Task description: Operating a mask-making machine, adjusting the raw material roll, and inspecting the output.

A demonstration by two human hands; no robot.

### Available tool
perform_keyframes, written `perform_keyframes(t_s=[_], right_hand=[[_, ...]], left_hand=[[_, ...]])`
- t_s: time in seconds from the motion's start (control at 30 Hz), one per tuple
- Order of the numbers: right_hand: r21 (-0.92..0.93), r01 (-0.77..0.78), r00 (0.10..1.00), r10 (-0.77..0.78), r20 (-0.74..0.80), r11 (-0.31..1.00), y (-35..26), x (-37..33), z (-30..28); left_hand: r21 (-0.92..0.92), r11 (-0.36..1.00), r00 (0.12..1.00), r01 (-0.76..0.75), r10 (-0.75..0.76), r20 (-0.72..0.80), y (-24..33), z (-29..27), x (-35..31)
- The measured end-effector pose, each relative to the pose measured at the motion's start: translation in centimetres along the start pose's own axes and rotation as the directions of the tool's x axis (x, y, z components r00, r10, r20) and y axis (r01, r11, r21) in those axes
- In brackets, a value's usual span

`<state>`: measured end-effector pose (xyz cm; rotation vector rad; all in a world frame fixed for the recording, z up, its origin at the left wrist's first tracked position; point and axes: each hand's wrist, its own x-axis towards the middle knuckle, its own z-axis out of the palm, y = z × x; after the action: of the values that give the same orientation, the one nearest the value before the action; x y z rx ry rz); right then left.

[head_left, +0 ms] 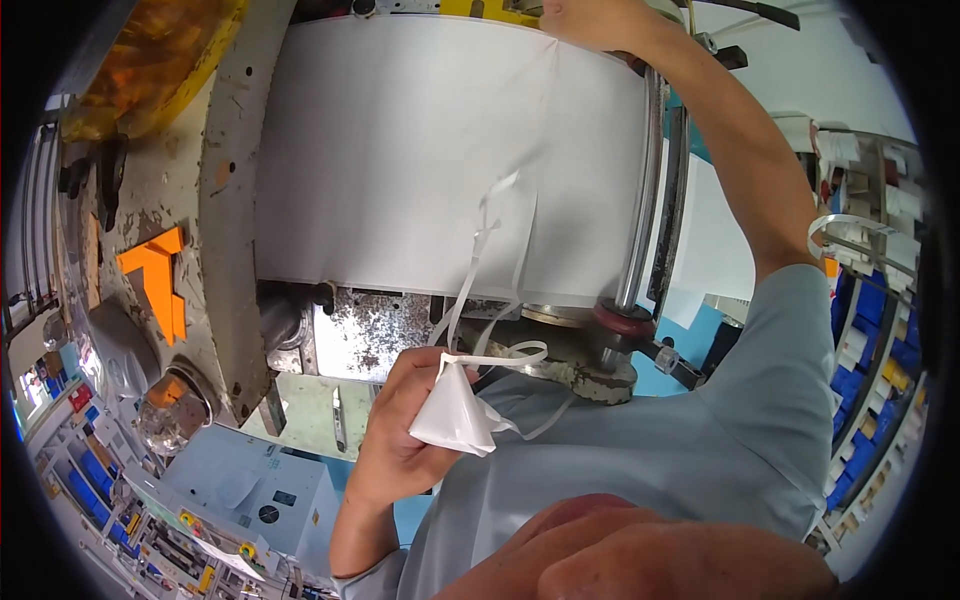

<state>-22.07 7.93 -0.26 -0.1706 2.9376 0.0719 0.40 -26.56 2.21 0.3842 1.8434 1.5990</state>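
A broad white web of paper or film (440, 150) stretches across the machine in front of me. Fingers curled, my left hand (400, 425) grips a folded, cone-shaped piece of white strip material (455, 412) near my chest. Thin white strips (475, 255) trail from it up over the web, and another end loops beside my shirt. My right arm reaches to the far side, where my right hand (592, 22) is by the web's far edge, close to a yellow part (478, 8). The picture's top edge cuts this hand off, so its fingers cannot be made out clearly.
A worn machine frame (225, 200) with an orange arrow (160, 280) stands left. Right of the web run a metal rod (640, 220) and a dark red collar (625, 320). A pale blue cabinet (250, 490) is lower left; shelves with blue bins (870, 390) stand right.
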Motion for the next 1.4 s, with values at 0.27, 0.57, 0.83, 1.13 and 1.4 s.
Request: perform_keyframes(t_s=[0.27, 0.57, 0.83, 1.13, 1.4], right_hand=[[0.109, 0.28, 0.956, -0.267, -0.123, 0.954, 2.3, -0.1, 2.2], [0.046, 0.019, 0.997, -0.023, 0.074, 0.999, -1.4, -0.7, -0.4], [0.295, -0.014, 0.998, 0.032, -0.055, 0.955, -1.2, -1.6, -0.1], [0.019, -0.046, 0.998, 0.045, 0.05, 0.999, -2.5, -0.9, -0.1], [-0.268, -0.095, 0.994, 0.107, 0.028, 0.959, -4.5, -0.8, -0.3]], left_hand=[[-0.023, 1.0, 0.999, 0.001, -0.002, -0.039, -0.2, 0.4, -0.6], [-0.02, 1.0, 0.999, 0.019, -0.02, -0.045, -0.3, 0.5, -1.1], [0.051, 0.997, 0.998, -0.051, 0.049, 0.037, -0.6, -0.2, -1.4], [0.049, 0.998, 0.999, -0.041, 0.039, 0.025, -0.8, 0.0, -1.7], [0.017, 0.999, 0.999, -0.042, 0.041, 0.035, -0.9, -0.2, -2.0]])
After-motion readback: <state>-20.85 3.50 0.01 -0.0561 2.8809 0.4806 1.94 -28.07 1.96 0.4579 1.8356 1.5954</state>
